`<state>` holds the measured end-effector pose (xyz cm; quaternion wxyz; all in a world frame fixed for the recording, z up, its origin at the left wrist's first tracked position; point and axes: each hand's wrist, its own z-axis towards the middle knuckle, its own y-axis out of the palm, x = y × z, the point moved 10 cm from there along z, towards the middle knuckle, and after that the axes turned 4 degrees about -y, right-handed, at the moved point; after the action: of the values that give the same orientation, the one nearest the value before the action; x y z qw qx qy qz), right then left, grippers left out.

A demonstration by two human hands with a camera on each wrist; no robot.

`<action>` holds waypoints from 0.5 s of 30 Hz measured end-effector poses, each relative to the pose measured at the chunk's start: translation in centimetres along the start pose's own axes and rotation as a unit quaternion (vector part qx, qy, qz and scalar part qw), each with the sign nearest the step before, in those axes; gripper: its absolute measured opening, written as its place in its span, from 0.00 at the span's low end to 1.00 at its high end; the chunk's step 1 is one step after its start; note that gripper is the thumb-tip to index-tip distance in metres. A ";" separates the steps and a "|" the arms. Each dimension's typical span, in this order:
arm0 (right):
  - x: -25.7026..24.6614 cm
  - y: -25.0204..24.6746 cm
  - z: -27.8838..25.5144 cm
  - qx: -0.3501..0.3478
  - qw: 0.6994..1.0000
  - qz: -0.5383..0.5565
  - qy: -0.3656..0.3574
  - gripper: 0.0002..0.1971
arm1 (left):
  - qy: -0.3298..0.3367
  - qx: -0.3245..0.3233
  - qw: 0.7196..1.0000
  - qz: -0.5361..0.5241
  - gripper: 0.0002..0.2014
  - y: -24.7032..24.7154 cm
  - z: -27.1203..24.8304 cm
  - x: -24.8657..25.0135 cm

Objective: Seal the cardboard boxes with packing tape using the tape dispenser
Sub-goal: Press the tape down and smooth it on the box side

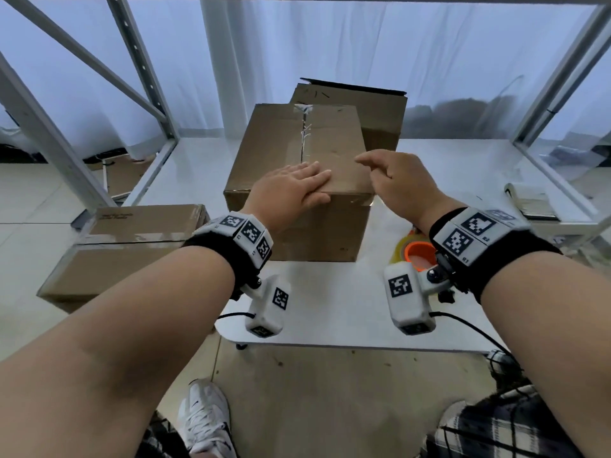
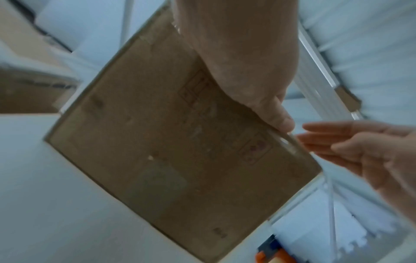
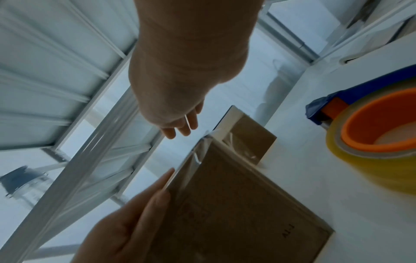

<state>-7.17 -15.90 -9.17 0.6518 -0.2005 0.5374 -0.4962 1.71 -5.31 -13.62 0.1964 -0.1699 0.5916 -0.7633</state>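
Far left of the left hand, a flat box (image 1: 132, 239) sits w/ tape on its top. Left hand (image 1: 291, 190) lies flat, fingers straight, on the near top edge of the upright box (image 1: 297, 160); looks like it's smoothing tape over the seam. Right hand (image 1: 393, 180) hovers just beside, fingers loosely spread, holding nothing. Below the right wrist: tape dispenser (image 1: 415, 251), on the table (image 1: 463, 166), untouched. To do it well, IMO: press firmly along the seam and over the edge, steady the box w/ the right hand.

Head view looks down from above; wrist views look up, close — all share the box (image 1: 297, 166).
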 end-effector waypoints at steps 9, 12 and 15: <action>2.5 -1.3 -0.8 0.039 0.997 0.048 0.048 0.18 | 0.011 -0.025 1.000 -0.006 0.29 -0.8 0.5 1.4; 3.2 -1.0 -1.0 0.040 0.996 0.042 0.064 0.19 | 0.018 -0.043 0.999 -0.005 0.27 0.3 1.4 2.7; 3.5 -0.6 -1.3 0.035 0.995 0.052 0.075 0.19 | 0.019 -0.042 0.998 0.052 0.29 1.2 1.4 2.6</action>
<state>-8.87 -18.81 -10.91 0.6416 -0.1116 0.5766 -0.4934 0.29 -8.02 -14.32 0.2179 -0.1325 0.6346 -0.7296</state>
